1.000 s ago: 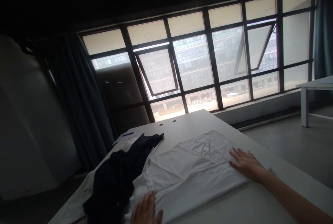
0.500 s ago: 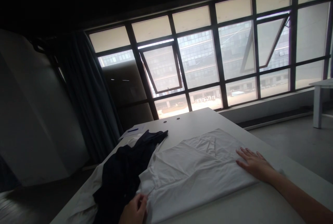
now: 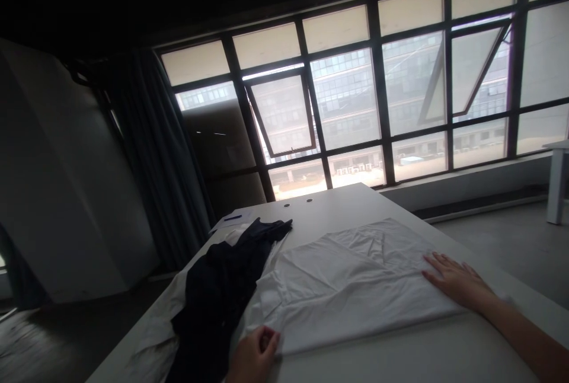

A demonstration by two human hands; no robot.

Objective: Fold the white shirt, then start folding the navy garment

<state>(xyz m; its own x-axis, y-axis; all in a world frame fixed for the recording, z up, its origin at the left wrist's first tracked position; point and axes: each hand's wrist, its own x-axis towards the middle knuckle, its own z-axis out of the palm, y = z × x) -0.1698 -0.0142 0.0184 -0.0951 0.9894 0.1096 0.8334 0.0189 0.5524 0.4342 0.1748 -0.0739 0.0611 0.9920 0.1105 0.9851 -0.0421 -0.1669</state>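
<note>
Left hand: The left hand [image 3: 254, 356] sat at the bottom of the view, at the near edge of the white garment. Its fingers were curled closed, but I could not tell whether they gripped the cloth.

Right hand: The right hand [image 3: 457, 282] lay palm down at the garment's right edge, with its fingers open, slightly spread and resting on the table and cloth.

Garment: A creased white fabric garment [image 3: 351, 282] lay flat on the table between the hands. A crumpled dark navy garment [image 3: 217, 294] lay along its left side, partly over a loose white cloth [image 3: 155, 329].

Surface: The long white table [image 3: 338, 205] ran away toward the windows, with two small round holes [image 3: 297, 203] near its far end. Beyond the dark garment lay a sheet of paper [image 3: 226, 224] with a blue pen [image 3: 233, 217] on it.

Room: A tall gridded window with dark metal frames [image 3: 347, 98] filled the far wall, with a tilted-open pane [image 3: 282, 113] and a multi-storey building [image 3: 347, 92] beyond it. A dark teal curtain [image 3: 155, 158] hung at its left. A white side table [image 3: 558, 175] stood at the right on a grey floor [image 3: 502, 252].
</note>
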